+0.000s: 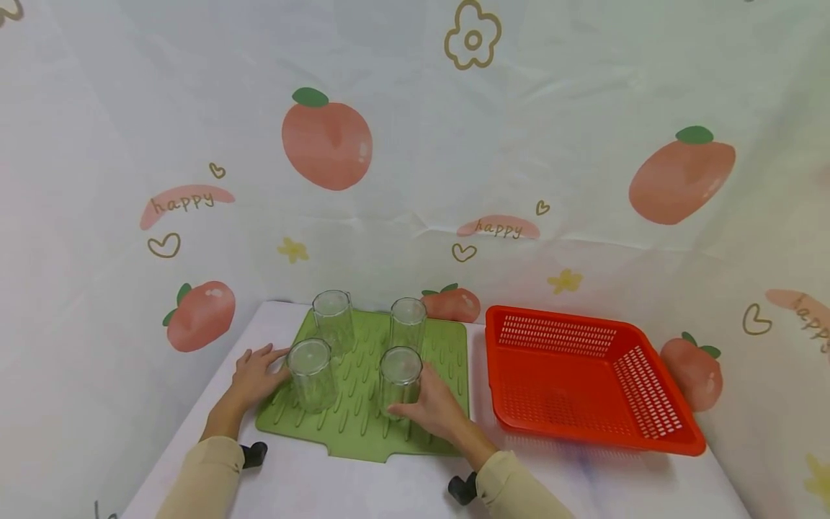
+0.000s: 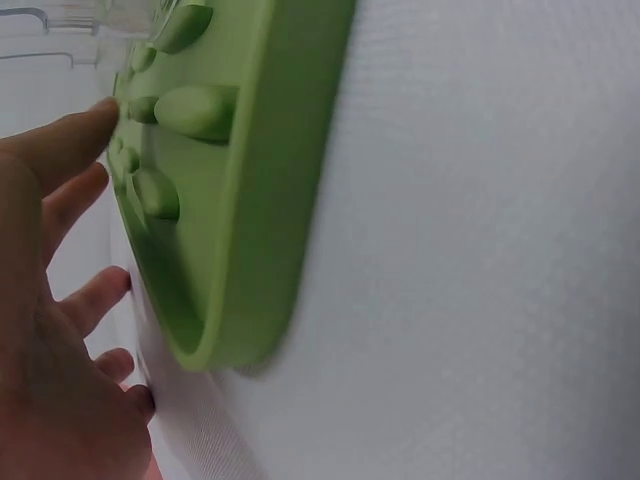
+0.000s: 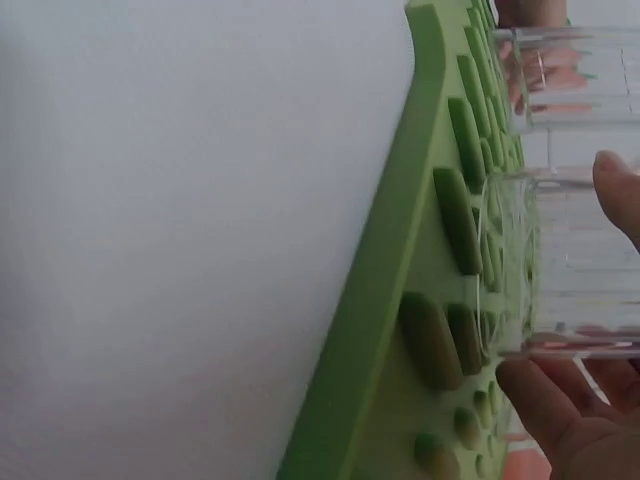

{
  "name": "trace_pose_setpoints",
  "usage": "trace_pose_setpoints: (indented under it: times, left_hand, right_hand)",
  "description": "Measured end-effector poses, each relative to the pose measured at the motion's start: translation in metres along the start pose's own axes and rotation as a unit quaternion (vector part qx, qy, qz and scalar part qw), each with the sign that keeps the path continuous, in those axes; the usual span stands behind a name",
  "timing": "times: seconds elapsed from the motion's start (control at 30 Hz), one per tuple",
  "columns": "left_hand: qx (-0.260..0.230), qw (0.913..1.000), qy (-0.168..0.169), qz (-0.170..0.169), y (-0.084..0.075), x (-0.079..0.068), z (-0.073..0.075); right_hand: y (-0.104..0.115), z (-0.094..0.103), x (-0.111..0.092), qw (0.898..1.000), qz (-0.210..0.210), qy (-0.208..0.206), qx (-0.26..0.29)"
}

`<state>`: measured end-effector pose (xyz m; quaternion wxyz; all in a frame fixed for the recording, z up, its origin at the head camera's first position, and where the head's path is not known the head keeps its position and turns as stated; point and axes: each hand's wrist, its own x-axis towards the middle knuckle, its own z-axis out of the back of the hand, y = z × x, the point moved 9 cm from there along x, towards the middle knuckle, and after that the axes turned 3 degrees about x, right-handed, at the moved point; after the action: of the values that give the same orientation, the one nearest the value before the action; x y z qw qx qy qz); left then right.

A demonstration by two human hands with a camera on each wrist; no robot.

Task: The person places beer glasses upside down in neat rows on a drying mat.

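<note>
Several clear drinking glasses stand on a green ridged drying mat (image 1: 359, 447). My right hand (image 1: 436, 406) grips the front right glass (image 1: 398, 386), thumb on the near side and fingers round its right side. In the right wrist view, that glass (image 3: 575, 265) sits between thumb and fingers, its end close to the mat's ridges. My left hand (image 1: 256, 376) is at the mat's left edge, beside the front left glass (image 1: 313, 382). Its fingers are spread and hold nothing in the left wrist view. Behind stand a back left glass (image 1: 335, 324) and a back right glass (image 1: 408, 324).
A red slotted plastic basket (image 1: 558, 371) stands on the white table (image 1: 363, 490) to the right of the mat. A white patterned cloth (image 1: 415, 144) hangs behind and at both sides. Black wrist mounts (image 1: 255, 454) sit near both cuffs.
</note>
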<state>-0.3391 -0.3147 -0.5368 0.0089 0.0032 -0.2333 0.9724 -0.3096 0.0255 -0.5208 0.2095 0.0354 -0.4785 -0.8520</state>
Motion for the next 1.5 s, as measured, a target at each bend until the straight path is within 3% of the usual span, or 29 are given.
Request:
trace_pose_setpoints:
  times: [0.27, 0.5, 0.87, 1.03, 1.23, 1.37, 1.5]
  left_hand:
    - [0.030, 0.9995, 0.012, -0.005, 0.002, 0.003, -0.005]
    - [0.027, 0.9993, 0.024, 0.005, -0.002, -0.002, -0.003]
    - [0.026, 0.9992, 0.029, 0.011, 0.000, 0.001, -0.003]
    - [0.017, 0.9990, 0.039, 0.016, 0.001, -0.001, -0.006]
    - [0.000, 0.9990, 0.040, 0.022, 0.003, -0.001, -0.007]
    - [-0.012, 0.9996, 0.024, 0.011, -0.001, 0.003, -0.003]
    - [-0.025, 0.9997, -0.005, -0.002, -0.011, 0.007, 0.012]
  right_hand:
    - [-0.003, 0.002, 0.000, 1.000, -0.011, -0.003, -0.019]
    - [-0.005, -0.001, -0.001, 0.999, -0.023, -0.005, -0.039]
    - [0.001, -0.002, -0.004, 0.999, -0.048, -0.011, 0.021]
    - [0.002, -0.004, -0.009, 0.998, -0.059, 0.011, 0.011]
    - [0.017, 0.003, -0.013, 0.998, -0.035, 0.047, -0.027]
    - [0.032, 0.014, -0.014, 0.997, -0.022, 0.063, -0.031]
    - [0.037, 0.026, -0.021, 0.994, -0.056, 0.091, -0.020]
